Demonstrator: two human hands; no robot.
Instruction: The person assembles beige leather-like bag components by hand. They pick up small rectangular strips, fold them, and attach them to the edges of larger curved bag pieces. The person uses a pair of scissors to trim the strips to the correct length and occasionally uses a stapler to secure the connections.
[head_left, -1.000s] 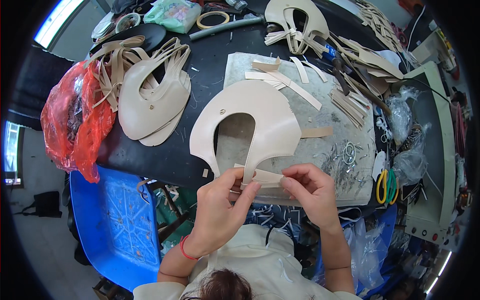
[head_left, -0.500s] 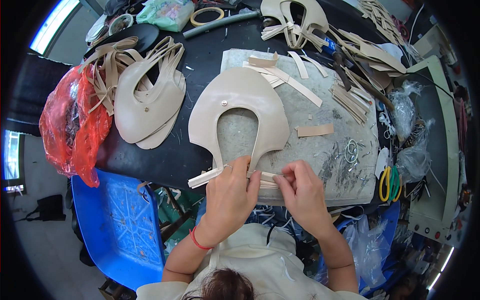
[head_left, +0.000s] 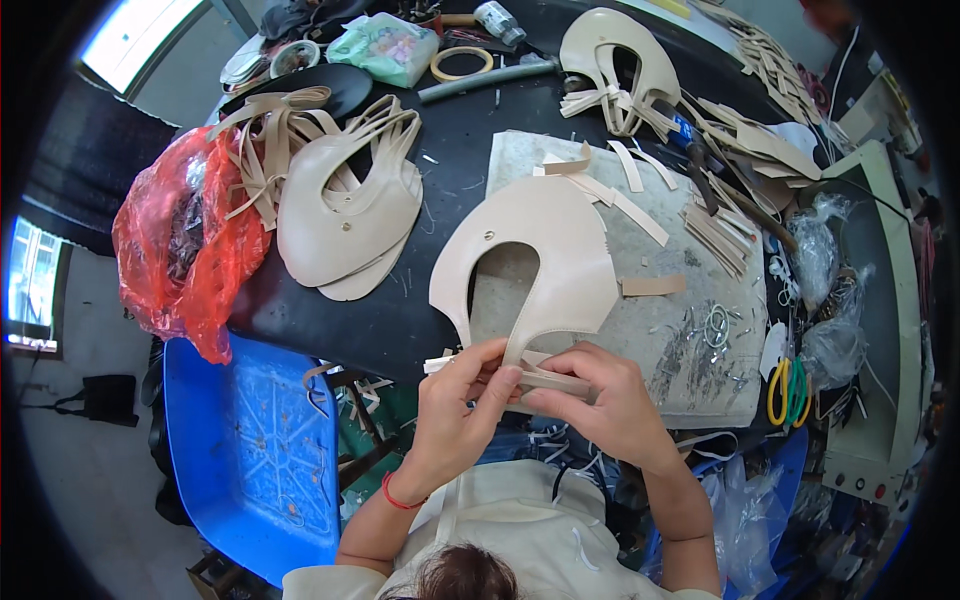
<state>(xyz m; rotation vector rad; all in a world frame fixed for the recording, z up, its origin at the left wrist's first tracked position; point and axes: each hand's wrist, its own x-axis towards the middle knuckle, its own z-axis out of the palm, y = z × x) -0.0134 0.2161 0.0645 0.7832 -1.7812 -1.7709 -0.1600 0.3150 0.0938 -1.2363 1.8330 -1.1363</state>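
A beige, leather-like horseshoe-shaped piece stands out over the near edge of a grey board, a small round metal stud at its upper left and stitching along its inner opening. My left hand pinches the piece's narrow lower end between thumb and fingers. A beige strap crosses that end. My right hand grips the strap with thumb below and fingers above. Another strap end pokes out left of my left hand. How strap and piece meet is partly hidden by my fingers.
Around the work on the grey board lie loose strips and a wire ring. Stacked beige pieces and a red bag sit left. Yellow-and-green-handled scissors lie right. A blue tub stands below the table at left.
The piece's lower end has been lifted and turned slightly. My hands have drawn closer together, and my right hand has the strap tilted up. The whole view has shifted.
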